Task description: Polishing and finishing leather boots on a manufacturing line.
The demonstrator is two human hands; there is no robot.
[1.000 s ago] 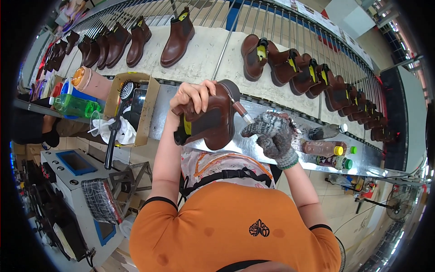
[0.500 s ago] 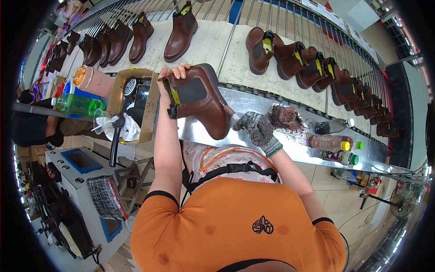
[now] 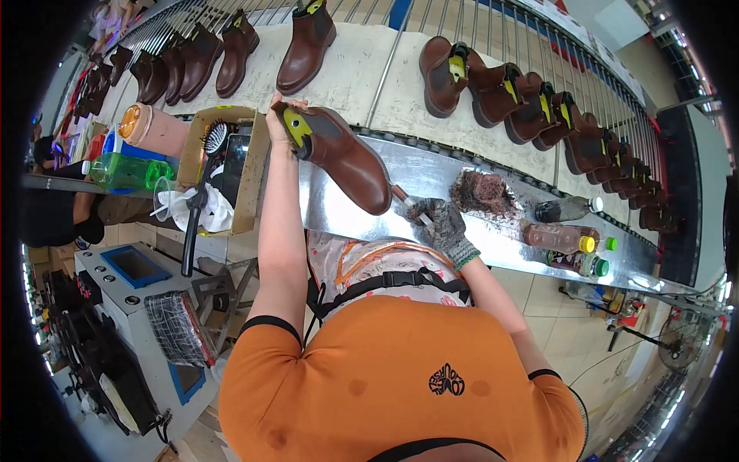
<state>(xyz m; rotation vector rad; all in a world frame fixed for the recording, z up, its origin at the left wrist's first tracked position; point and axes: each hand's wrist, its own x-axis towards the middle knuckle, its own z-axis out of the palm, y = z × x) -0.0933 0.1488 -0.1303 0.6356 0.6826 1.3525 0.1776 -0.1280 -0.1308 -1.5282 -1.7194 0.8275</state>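
A brown leather ankle boot is tilted above the metal bench, toe toward me and to the right. My left hand is bare and grips it at the shaft; part of the hand is hidden behind the boot. The boot's yellow-green lining shows at its opening. My right hand wears a grey knitted glove and closes round the handle of a small brush. The brush's bristle end meets the edge of the boot near the toe. Beyond the glove, a crumpled dark reddish-brown clump lies on the bench.
Several bottles lie on the bench at right. At left stands a cardboard box with a black hairbrush in it, beside a green bottle. Rows of brown boots stand on the pale conveyor beyond the bench.
The boot has turned in my left hand so that its top and opening face up more. My right hand and the brush have shifted slightly, staying by the toe.
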